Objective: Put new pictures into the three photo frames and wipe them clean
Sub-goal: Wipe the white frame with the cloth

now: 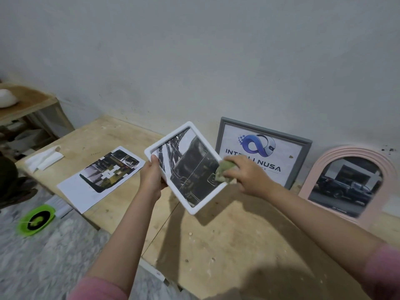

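Here, wiping in hand. The left hand point(152, 176) holds the white rectangular plastic photo frame point(186, 167) by its left edge, thumb curled over the rim, tilted up above the pale plywood counter point(216, 245). The right hand point(244, 174) presses a crumpled green cloth point(223, 172) against the frame's right side, fingers bunched on the cloth. A black-and-white picture sits inside.

Against the wall stand a grey rectangular frame with a blue logo print point(263, 151) and, well to its right, a pink arched frame showing a dark pickup truck point(350, 185); both appear filled. A loose printed sheet point(101, 178) and folded white tissue point(44, 159) lie on the counter's left.

To wipe well: probably keep the left grip firm on the rim only, off the glazing, so no fresh fingerprints land. Sweep the cloth edge to edge with light, even pressure, then run it round the white border and corners.
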